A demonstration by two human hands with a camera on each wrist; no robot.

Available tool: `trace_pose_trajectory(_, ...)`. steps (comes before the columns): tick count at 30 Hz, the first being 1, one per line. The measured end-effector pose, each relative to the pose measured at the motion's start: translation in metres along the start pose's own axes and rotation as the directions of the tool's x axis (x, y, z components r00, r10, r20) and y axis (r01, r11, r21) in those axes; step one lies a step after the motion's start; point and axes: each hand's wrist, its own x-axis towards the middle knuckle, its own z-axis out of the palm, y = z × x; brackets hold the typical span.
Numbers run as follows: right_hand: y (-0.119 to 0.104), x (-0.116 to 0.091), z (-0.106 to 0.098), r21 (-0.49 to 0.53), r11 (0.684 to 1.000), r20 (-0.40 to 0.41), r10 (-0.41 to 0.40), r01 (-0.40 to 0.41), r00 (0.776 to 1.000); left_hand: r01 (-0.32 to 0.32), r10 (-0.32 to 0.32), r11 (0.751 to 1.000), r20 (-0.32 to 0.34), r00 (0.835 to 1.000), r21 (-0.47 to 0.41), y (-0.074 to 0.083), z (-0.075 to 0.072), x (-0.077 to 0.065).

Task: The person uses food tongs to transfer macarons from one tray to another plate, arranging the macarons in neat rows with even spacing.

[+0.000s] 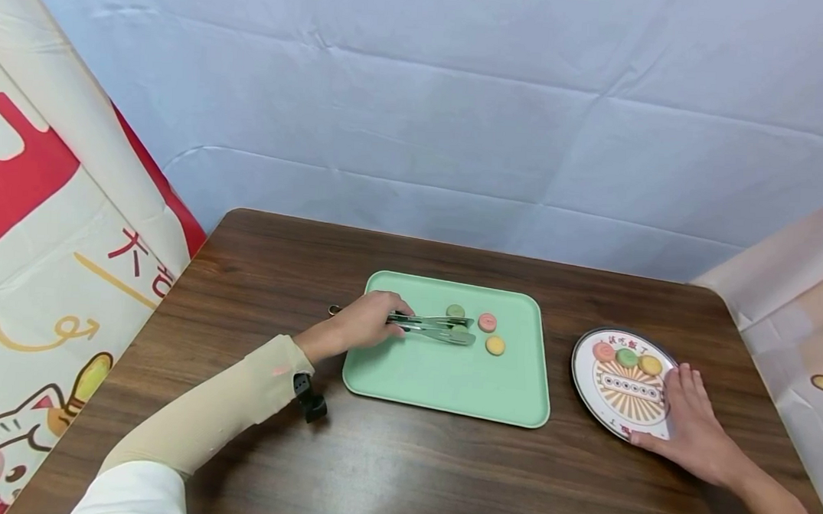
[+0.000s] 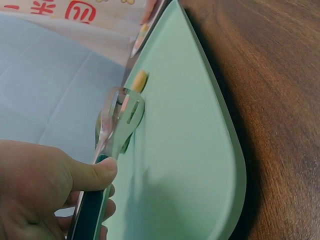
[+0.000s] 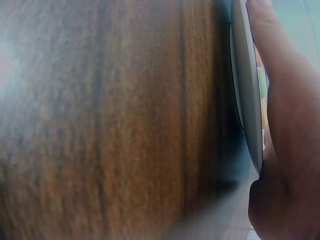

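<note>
My left hand (image 1: 370, 326) grips metal tongs (image 1: 443, 333) with dark handles, thumb on one side in the left wrist view. The tongs reach over a mint-green tray (image 1: 447, 396), their tips about a green macaron (image 1: 460, 330) that they partly hide; whether they squeeze it, I cannot tell. Another green macaron (image 1: 455, 311) lies just behind, with a pink macaron (image 1: 487, 322) and a yellow macaron (image 1: 495, 345) to the right. My right hand (image 1: 697, 430) rests with fingers spread against the right rim of a round white plate (image 1: 608, 407).
On the plate's far part sit a pink macaron (image 1: 603, 352), a green macaron (image 1: 626, 358) and a yellow macaron (image 1: 650, 365) in a row. Tray and plate stand apart on a dark wooden table (image 1: 402, 471). A pale blue cloth (image 1: 458, 136) hangs behind it, printed cloth at the sides.
</note>
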Motion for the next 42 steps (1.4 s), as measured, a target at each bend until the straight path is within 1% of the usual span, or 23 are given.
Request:
trace_pose_trajectory(15, 0.0005, 0.0042, -0.0018, -0.005, 1.0, 0.014, 0.008, -0.008, 1.0, -0.022, 0.022, 1.0, -0.009, 1.0, -0.007, 0.0013, -0.0014, 0.0002)
trace_pose_trajectory(34, 0.0037, 0.0036, 0.0023, -0.002, 1.0, -0.005, -0.01, 0.01, 1.0, -0.031, 0.031, 0.999, 0.003, 1.0, -0.022, 0.0059, -0.0047, -0.0017)
trace_pose_trajectory(39, 0.0032, 0.0037, 0.0005, -0.002, 1.0, -0.001, -0.002, 0.002, 1.0, -0.033, 0.033, 0.999, 0.003, 0.999, -0.022, 0.0082, -0.007, -0.0024)
trace_pose_trajectory(42, 0.0015, 0.0028, -0.0009, 0.002, 1.0, 0.014, 0.011, -0.011, 1.0, -0.032, 0.032, 0.999, 0.004, 0.999, -0.014, 0.0093, -0.0082, -0.0021)
